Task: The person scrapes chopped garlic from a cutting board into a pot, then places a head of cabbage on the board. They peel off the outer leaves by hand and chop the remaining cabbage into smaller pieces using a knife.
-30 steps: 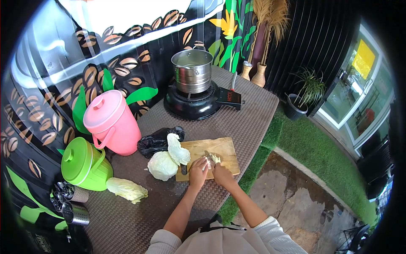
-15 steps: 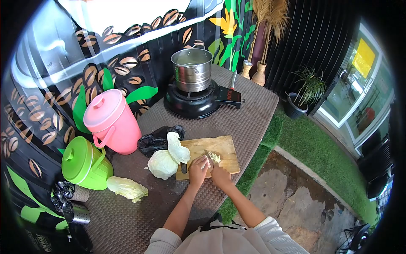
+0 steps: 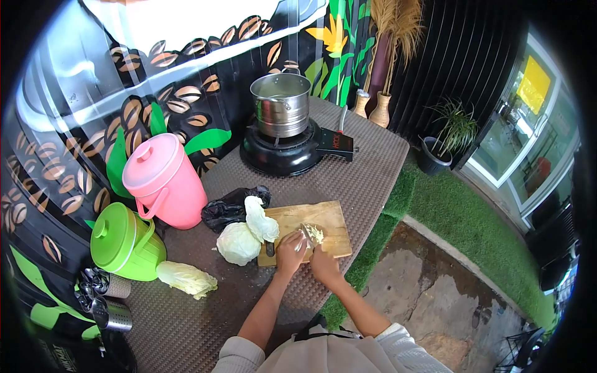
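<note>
Cabbage piece (image 3: 314,233), pale and partly shredded, lying on the near middle of a wooden cutting board (image 3: 326,217) at the front edge of the counter (image 3: 367,180). The left hand (image 3: 290,248) bears on the piece from the left, its fingers (image 3: 301,240) drawn together and bent down onto it. The right hand (image 3: 324,263) meets it from the near side, its fingers curled closed. What they enclose is too small to make out.

The step in hand is judged to be slicing the piece into shreds. The next move would call for the left fingertips to draw back along the piece, tucked clear of the cut line, while the board stays put.

Just left of the board lie a cabbage half (image 3: 237,244) and a loose leaf (image 3: 261,219), which overlaps the board's left end. A black bag (image 3: 231,208) sits behind them. Farther left stand a pink lidded bucket (image 3: 165,180) and a green lidded bucket (image 3: 124,241), with a further cabbage wedge (image 3: 186,278) in front of the green one. At the far end of the counter, well apart from the hands, a steel pot (image 3: 281,102) rests on a black stove (image 3: 283,155).
</note>
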The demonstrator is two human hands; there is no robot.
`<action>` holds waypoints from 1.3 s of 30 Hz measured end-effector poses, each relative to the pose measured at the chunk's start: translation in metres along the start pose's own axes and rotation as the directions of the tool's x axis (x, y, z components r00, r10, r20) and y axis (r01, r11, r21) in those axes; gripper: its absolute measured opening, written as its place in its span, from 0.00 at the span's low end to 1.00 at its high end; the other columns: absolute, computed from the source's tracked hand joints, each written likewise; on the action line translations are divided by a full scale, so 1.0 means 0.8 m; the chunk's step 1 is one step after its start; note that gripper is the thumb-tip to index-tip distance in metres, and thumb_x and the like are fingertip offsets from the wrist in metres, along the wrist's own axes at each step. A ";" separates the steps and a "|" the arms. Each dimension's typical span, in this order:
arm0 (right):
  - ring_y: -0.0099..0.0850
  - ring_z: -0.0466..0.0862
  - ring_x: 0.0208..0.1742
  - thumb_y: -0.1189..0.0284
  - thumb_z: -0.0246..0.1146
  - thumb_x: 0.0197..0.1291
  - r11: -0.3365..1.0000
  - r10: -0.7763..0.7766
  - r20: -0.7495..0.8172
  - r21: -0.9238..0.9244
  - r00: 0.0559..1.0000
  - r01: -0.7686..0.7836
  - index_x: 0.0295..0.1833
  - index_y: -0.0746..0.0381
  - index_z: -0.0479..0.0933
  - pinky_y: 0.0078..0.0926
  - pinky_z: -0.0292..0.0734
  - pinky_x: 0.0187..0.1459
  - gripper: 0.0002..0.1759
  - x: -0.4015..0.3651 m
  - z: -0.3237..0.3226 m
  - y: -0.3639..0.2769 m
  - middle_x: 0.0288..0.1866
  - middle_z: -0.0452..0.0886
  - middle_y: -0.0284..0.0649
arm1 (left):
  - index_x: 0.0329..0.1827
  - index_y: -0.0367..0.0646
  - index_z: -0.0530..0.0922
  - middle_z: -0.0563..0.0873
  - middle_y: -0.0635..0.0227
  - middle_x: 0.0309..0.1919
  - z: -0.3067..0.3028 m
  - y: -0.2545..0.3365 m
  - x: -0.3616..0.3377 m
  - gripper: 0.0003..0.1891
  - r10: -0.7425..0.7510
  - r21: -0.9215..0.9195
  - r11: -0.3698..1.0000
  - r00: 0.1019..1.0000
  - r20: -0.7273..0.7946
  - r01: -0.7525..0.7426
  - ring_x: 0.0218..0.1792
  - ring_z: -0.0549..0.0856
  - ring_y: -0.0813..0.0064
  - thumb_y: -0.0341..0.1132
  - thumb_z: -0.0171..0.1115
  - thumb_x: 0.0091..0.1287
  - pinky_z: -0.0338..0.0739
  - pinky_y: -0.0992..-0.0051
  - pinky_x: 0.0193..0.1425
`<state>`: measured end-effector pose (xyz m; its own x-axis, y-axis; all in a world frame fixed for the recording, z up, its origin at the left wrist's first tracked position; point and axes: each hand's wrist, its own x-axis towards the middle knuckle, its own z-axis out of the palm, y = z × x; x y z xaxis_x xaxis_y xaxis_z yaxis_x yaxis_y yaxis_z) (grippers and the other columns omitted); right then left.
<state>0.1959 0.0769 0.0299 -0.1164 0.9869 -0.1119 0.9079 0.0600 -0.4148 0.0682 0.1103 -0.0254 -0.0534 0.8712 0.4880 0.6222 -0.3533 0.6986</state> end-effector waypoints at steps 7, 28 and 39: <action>0.48 0.87 0.36 0.70 0.54 0.64 0.990 0.076 -0.026 -0.117 0.997 -0.079 0.48 0.66 0.68 0.41 0.84 0.34 0.12 0.002 0.037 -0.010 0.34 0.84 0.54 | 0.46 0.33 0.84 0.86 0.56 0.49 0.003 -0.015 -0.003 0.13 0.013 -0.029 1.000 1.000 0.023 -0.012 0.54 0.83 0.59 0.30 0.67 0.59 0.76 0.66 0.60; 0.53 0.86 0.35 0.75 0.54 0.61 0.982 -0.145 0.032 -0.116 0.989 0.148 0.50 0.71 0.66 0.49 0.83 0.36 0.14 0.011 0.003 0.008 0.30 0.83 0.57 | 0.45 0.33 0.84 0.86 0.56 0.49 0.002 -0.013 -0.004 0.13 -0.001 -0.083 0.997 1.000 0.017 0.002 0.55 0.82 0.58 0.31 0.66 0.61 0.76 0.65 0.60; 0.57 0.85 0.38 0.69 0.51 0.66 1.000 0.002 0.027 0.027 1.000 -0.003 0.47 0.68 0.65 0.53 0.81 0.39 0.13 0.007 0.001 0.011 0.34 0.82 0.61 | 0.44 0.33 0.85 0.86 0.55 0.49 -0.002 -0.009 -0.002 0.12 -0.007 -0.067 0.998 0.999 0.032 0.009 0.55 0.82 0.58 0.29 0.66 0.60 0.76 0.65 0.60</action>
<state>0.2033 0.0829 0.0248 -0.1256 0.9825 -0.1372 0.8972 0.0534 -0.4384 0.0627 0.1107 -0.0302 -0.0327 0.8840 0.4664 0.5676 -0.3677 0.7367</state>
